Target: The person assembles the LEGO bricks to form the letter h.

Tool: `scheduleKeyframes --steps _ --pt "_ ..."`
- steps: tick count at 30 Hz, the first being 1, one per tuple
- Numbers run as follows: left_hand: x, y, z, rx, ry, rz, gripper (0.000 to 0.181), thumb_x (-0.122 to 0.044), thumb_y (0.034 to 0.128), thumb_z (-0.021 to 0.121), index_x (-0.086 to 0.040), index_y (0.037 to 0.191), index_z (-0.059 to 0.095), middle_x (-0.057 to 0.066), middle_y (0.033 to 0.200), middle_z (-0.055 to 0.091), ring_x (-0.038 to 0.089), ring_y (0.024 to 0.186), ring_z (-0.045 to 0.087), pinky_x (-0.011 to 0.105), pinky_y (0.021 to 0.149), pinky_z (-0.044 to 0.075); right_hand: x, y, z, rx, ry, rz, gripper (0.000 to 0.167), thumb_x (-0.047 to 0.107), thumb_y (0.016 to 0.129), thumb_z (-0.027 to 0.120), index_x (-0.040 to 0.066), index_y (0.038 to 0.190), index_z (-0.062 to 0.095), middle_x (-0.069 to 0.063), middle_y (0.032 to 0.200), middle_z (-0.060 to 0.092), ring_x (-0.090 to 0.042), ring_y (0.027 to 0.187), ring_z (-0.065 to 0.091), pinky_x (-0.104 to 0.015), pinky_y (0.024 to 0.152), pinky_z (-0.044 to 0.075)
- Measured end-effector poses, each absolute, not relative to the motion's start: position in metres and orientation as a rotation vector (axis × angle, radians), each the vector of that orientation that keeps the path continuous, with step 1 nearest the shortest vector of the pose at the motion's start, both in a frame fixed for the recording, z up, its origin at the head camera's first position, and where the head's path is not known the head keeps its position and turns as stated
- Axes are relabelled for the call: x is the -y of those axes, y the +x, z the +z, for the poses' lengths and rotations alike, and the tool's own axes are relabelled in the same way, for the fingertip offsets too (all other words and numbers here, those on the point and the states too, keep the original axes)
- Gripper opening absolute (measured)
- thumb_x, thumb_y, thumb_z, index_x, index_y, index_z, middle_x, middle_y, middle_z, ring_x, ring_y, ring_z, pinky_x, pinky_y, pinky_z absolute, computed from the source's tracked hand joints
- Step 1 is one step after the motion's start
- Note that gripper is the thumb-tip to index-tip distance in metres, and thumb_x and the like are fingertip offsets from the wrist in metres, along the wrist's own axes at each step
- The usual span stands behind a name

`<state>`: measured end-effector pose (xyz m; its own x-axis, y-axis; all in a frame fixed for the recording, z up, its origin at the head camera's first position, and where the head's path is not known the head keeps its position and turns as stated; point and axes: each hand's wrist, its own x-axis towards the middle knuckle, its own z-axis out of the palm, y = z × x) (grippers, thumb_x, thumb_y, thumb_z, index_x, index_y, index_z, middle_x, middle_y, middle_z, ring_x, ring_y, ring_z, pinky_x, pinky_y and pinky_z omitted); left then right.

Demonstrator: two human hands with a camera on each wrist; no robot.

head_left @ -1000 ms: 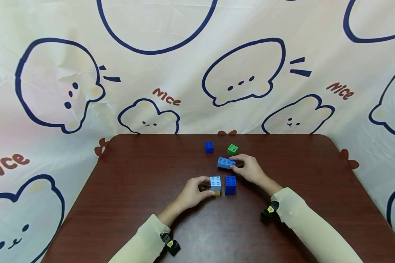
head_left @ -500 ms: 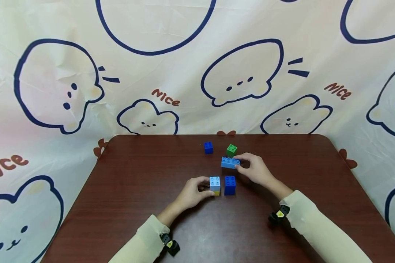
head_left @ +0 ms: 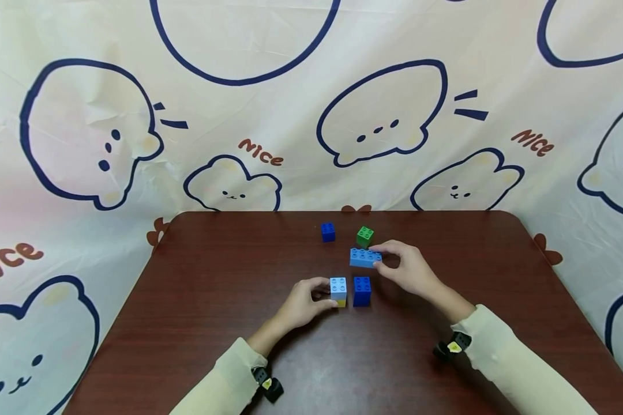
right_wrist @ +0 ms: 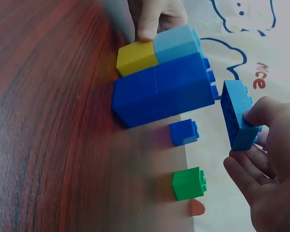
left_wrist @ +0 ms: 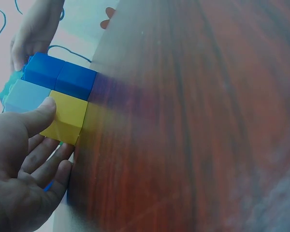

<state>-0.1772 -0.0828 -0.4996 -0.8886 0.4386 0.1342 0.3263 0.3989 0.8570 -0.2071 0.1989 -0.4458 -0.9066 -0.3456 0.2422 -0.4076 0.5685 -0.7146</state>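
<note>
My left hand (head_left: 302,305) grips a stack of a light blue brick (head_left: 338,285) on a yellow brick (left_wrist: 67,116), standing on the table. Just right of it, with a narrow gap in the head view, stands a stack of two dark blue bricks (head_left: 361,291). My right hand (head_left: 408,268) pinches one end of a long blue brick (head_left: 362,257) between thumb and fingers. In the right wrist view that brick (right_wrist: 238,116) is held off the table, level with the tops of the stacks, its studs facing up and its hollow underside showing.
A small dark blue brick (head_left: 328,232) and a small green brick (head_left: 365,236) sit near the far edge of the brown table (head_left: 228,259). Behind the table hangs a patterned cloth (head_left: 301,127).
My right hand has moved a little to the right, carrying the long blue brick with it. My left hand has stayed at its stack.
</note>
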Motion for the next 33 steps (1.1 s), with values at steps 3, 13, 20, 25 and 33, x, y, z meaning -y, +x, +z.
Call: scheduleKeyframes --steps 3,13,20,25,33 --pt "0.083 -0.178 -0.500 -2.526 0.691 1.521 0.034 -0.007 0.0856 0.083 0.002 0.116 0.070 0.013 0.108 0.073 0.026 0.099 0.070 0.038 0.083 0.058 -0.196 -0.203 -0.443 2.703 0.684 1.268 0.033 0.010 0.091 0.076 0.009 0.124 0.072 -0.005 0.119 0.069 -0.022 0.104 0.064 -0.048 0.093 0.055" --pt "0.083 -0.178 -0.500 -2.529 0.689 1.519 0.034 -0.008 0.0857 0.083 0.002 0.116 0.070 0.013 0.108 0.073 0.026 0.100 0.071 0.038 0.084 0.058 -0.184 -0.189 -0.436 2.685 0.761 1.261 0.036 0.009 0.090 0.078 0.008 0.125 0.072 -0.004 0.119 0.069 -0.020 0.103 0.066 -0.044 0.090 0.057" --pt "0.083 -0.178 -0.499 -2.513 0.678 1.503 0.035 -0.010 0.0866 0.082 0.000 0.118 0.070 0.011 0.109 0.073 0.024 0.100 0.070 0.035 0.084 0.058 -0.174 -0.183 -0.438 2.654 0.841 1.263 0.036 0.009 0.089 0.080 0.007 0.124 0.072 -0.001 0.116 0.069 -0.018 0.102 0.066 -0.048 0.089 0.057" --pt "0.083 -0.178 -0.499 -2.528 0.688 1.494 0.035 -0.010 0.0866 0.082 0.001 0.118 0.070 0.011 0.109 0.073 0.023 0.100 0.070 0.033 0.084 0.058 -0.169 -0.180 -0.439 2.650 0.873 1.252 0.037 0.009 0.087 0.082 0.007 0.123 0.073 -0.001 0.116 0.070 -0.018 0.106 0.066 -0.047 0.091 0.057" --pt "0.083 -0.177 -0.498 -2.523 0.658 1.478 0.035 -0.011 0.0879 0.081 -0.001 0.120 0.070 0.009 0.111 0.073 0.021 0.100 0.070 0.032 0.084 0.058 -0.165 -0.178 -0.441 2.681 0.887 1.231 0.038 0.010 0.086 0.083 0.010 0.123 0.073 0.000 0.117 0.069 -0.017 0.107 0.065 -0.042 0.094 0.056"
